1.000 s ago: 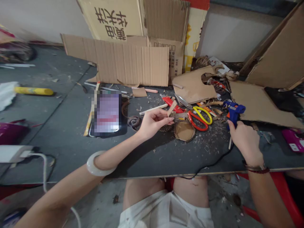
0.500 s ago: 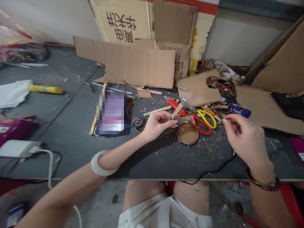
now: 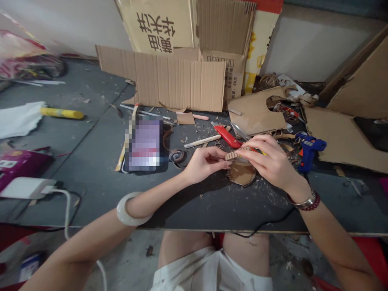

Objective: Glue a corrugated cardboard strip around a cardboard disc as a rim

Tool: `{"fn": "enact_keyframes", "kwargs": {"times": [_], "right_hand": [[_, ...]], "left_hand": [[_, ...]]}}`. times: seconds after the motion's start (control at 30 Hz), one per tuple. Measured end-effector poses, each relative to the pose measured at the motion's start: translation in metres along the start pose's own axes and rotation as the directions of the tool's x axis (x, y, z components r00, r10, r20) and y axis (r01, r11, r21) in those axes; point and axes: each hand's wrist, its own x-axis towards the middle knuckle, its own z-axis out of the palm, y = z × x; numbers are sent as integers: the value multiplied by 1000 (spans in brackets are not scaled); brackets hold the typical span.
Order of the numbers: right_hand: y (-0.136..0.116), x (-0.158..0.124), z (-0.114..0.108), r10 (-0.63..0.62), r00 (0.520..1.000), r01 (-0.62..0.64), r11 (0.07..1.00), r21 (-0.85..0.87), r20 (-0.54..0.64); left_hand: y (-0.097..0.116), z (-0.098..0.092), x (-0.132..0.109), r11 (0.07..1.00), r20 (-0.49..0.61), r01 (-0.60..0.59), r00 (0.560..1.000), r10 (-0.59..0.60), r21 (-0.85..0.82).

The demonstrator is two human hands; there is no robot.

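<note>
Both hands pinch a corrugated cardboard strip [image 3: 234, 155] at mid-counter

Left hand [image 3: 206, 162] and right hand [image 3: 269, 161] have their grips clamped on it, just above a round cardboard disc [image 3: 242, 173] on the counter [image 3: 212, 206]; blue glue gun [image 3: 309, 148] at three o'clock

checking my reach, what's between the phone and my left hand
In the head view, a coiled cardboard spiral lies on the dark tabletop between the pixelated phone and the left hand.
</note>
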Motion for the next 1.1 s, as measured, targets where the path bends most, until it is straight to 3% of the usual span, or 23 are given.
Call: {"fn": "enact_keyframes", "kwargs": {"times": [0.3, 0.53, 1.1], "right_hand": [[9, -9, 3, -36, 997, 42, 994, -103, 62], [11, -14, 6, -1, 998, 5, 998, -64, 70], [3, -14, 8, 52, 993, -53, 999, 9, 105]], "left_hand": [[3, -1, 2, 998, 5, 55, 998, -55, -16], [6, 0, 2, 994, 2, 104, 995, -104, -43], [5, -2, 2, 994, -4, 83, 997, -83, -65]]}}
